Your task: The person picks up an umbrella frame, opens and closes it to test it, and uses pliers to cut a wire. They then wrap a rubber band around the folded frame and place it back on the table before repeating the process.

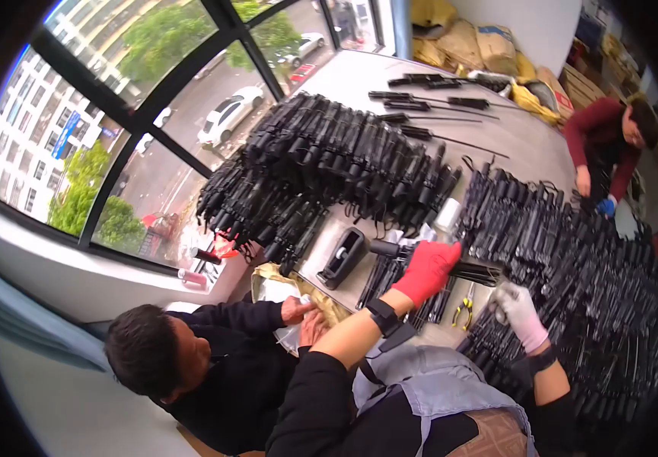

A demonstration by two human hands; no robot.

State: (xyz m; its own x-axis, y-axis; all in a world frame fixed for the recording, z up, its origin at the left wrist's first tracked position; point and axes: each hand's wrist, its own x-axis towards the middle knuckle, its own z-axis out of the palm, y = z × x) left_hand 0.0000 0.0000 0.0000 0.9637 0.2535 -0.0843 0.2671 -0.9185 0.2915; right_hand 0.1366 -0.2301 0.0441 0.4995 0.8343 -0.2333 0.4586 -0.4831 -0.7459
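- Left hand (429, 268), red-gloved, closed around a bundle of black rods (450, 266) over the tabletop (527, 137).
- Right hand (519, 311), white-gloved, curled; contents unclear.
- Best kept level, gripped firmly.

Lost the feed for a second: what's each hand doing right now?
Left hand, red glove: shut on a black rod bundle.
Right hand, white glove: closed over the black parts pile; whether it grips anything cannot be told.

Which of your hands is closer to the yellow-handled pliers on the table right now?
Right. The right hand, in a white glove, sits just right of the yellow-handled pliers. The left hand, in a red glove, is farther up-left, gripping a black rod bundle.
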